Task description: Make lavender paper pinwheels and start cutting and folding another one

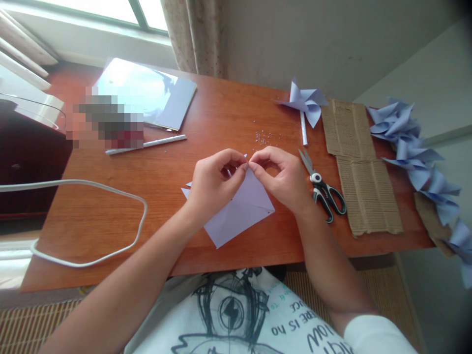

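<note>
A pale lilac square sheet of paper [239, 214] lies on the table in front of me, turned cornerwise. Slits run in from its corners, and a tiny dark mark shows near the right one. My left hand [219, 177] is closed over the far left part, thumb and forefinger pinching the paper near its far corner. Fingertip to fingertip with it, my right hand [282, 174] pinches at the same far corner. Anything small between the fingertips is hidden. Just right of my right hand lie black-and-white-handled scissors [316, 178].
Beyond my hands are tiny scattered bits [263, 137] and a paper pinwheel [304, 102] on a white stick. Corrugated cardboard [368, 196] and several pinwheels [416, 152] lie at right. At left are a rolled paper stick [165, 140], a glossy folder [180, 103] and a white cable [142, 216].
</note>
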Motion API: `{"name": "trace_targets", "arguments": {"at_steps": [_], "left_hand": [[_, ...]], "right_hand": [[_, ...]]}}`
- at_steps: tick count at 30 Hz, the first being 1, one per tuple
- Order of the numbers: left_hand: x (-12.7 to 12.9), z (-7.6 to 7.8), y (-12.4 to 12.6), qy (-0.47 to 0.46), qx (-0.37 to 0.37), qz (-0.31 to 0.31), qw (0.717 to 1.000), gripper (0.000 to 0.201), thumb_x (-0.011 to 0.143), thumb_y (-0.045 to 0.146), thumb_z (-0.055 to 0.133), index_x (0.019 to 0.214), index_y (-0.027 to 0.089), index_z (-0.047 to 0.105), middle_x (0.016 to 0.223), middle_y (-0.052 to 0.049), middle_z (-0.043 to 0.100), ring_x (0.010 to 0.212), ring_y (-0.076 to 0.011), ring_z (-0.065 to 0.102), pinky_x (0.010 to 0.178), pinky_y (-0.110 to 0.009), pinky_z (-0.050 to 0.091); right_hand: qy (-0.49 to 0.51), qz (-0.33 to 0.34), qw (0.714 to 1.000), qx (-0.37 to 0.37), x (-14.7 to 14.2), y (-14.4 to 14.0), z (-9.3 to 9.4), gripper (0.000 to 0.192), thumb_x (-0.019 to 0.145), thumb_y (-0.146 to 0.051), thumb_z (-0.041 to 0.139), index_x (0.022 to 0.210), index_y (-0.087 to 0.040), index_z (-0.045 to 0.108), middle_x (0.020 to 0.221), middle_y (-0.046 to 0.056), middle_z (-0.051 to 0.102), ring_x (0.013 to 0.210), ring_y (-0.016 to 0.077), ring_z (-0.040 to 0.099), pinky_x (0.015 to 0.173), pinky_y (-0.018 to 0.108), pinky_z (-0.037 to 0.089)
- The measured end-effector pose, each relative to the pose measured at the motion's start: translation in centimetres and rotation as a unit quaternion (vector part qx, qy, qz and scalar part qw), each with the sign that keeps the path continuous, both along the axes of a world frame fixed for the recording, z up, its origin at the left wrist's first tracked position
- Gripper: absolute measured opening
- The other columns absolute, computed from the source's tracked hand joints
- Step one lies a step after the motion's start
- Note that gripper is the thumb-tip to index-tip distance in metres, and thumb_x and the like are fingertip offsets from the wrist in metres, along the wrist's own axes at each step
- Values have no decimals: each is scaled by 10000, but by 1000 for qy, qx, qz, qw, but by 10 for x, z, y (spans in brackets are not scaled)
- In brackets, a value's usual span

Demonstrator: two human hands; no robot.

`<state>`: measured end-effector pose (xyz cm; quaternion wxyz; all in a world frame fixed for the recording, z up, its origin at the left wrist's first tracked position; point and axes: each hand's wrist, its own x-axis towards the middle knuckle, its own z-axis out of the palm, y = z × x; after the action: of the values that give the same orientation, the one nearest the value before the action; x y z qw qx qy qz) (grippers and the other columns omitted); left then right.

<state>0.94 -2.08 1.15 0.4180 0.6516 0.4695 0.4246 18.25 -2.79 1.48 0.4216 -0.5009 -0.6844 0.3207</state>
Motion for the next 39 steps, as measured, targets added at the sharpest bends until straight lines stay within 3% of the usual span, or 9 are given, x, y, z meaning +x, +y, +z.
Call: {"name": "trace_targets", "arguments": {"at_steps": [5, 13, 19, 25, 32, 35, 39], "left_hand": [[1, 0, -1, 14, 18, 2, 1000, 62, 856, 206, 655, 833, 170, 700, 732, -10, 693, 649, -117, 599, 601, -234, 454], [0, 0, 1, -14, -9, 5, 1000, 84, 855, 248, 676, 858, 173, 713, 744, -23, 709, 664, -133, 619, 591, -239, 459], [0, -1, 1, -27, -18, 6, 999, 84, 855, 258, 681, 852, 176, 697, 754, -24, 708, 671, -136, 623, 597, -240, 468], [-2, -2, 1, 8, 16, 8, 1000, 59, 862, 220, 659, 839, 175, 690, 744, -11, 695, 643, -119, 593, 597, -237, 463], [-3, 1, -2, 71, 85, 25, 994, 74, 848, 181, 629, 824, 185, 699, 762, -12, 715, 661, -130, 623, 627, -248, 493], [-1, 1, -3, 83, 115, 29, 989, 73, 851, 172, 628, 834, 180, 698, 766, -14, 712, 668, -127, 624, 641, -246, 496], [0, -1, -1, 45, 82, 26, 995, 56, 857, 194, 650, 848, 176, 703, 764, -8, 722, 642, -114, 627, 611, -225, 495]], "right_hand": [[-42, -11, 999, 30, -2, 0, 3, 103, 849, -146, 640, 797, -234, 646, 784, -9, 651, 744, 161, 619, 699, 308, 509], [44, -13, 999, -18, -1, -1, -1, 75, 897, -195, 609, 890, -239, 671, 885, 7, 703, 839, 179, 676, 758, 326, 567], [46, -11, 999, -24, -2, -1, -3, 31, 902, -237, 652, 875, -241, 666, 864, 5, 701, 827, 179, 674, 753, 328, 570], [2, -8, 1000, 13, -3, -1, 0, 63, 906, -214, 637, 851, -241, 651, 828, 1, 676, 784, 171, 654, 717, 318, 544], [-105, -11, 988, 109, -6, -4, 3, 113, 906, -181, 609, 827, -261, 613, 776, 6, 642, 736, 177, 598, 712, 337, 507], [-107, -23, 985, 132, -7, -4, 2, 132, 907, -164, 602, 814, -258, 608, 759, 9, 633, 724, 175, 588, 703, 338, 501], [-68, -46, 990, 112, -7, -3, 0, 117, 901, -161, 615, 826, -249, 631, 779, 0, 647, 731, 163, 615, 685, 317, 523]]}}
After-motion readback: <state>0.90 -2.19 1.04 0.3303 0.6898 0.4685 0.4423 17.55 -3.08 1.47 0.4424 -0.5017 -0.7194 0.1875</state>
